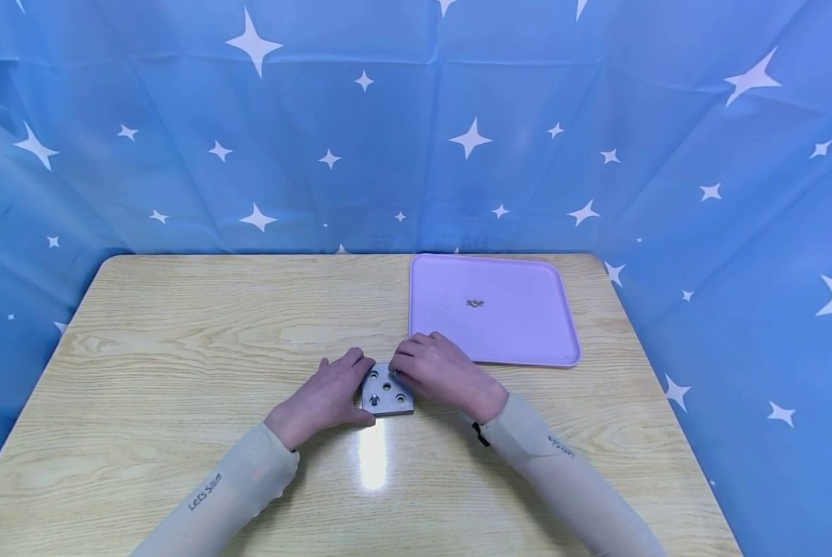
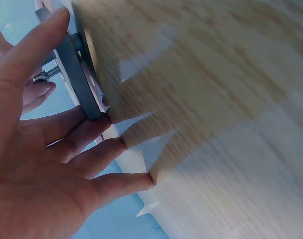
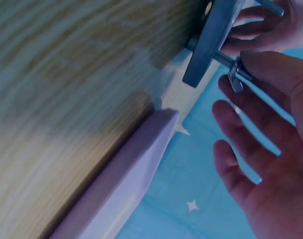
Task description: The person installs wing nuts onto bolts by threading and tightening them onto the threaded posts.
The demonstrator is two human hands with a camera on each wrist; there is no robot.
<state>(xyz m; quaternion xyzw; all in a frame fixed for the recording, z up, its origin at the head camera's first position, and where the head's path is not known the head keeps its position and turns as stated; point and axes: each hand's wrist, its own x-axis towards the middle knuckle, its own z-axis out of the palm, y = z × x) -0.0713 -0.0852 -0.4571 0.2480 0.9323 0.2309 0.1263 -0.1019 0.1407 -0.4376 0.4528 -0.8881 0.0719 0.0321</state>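
A grey metal plate (image 1: 388,404) with several holes lies on the wooden table, a little raised in the wrist views. My left hand (image 1: 328,393) grips its left side, thumb at the near edge and fingers at the far side. At the right, my right hand (image 1: 443,373) pinches a wing nut (image 3: 234,81) between thumb and index finger. That wing nut sits on a threaded bolt (image 3: 223,59) sticking up through the plate; the other right fingers are loosely bent. A second bolt (image 1: 374,400) stands at the plate's near left corner.
A purple tray (image 1: 520,352) lies behind and to the right of the plate, its near left corner close to my right hand. Small brass-coloured pieces (image 1: 474,303) that look like wing nuts rest in it. A blue star-patterned cloth (image 1: 388,155) hangs behind the table.
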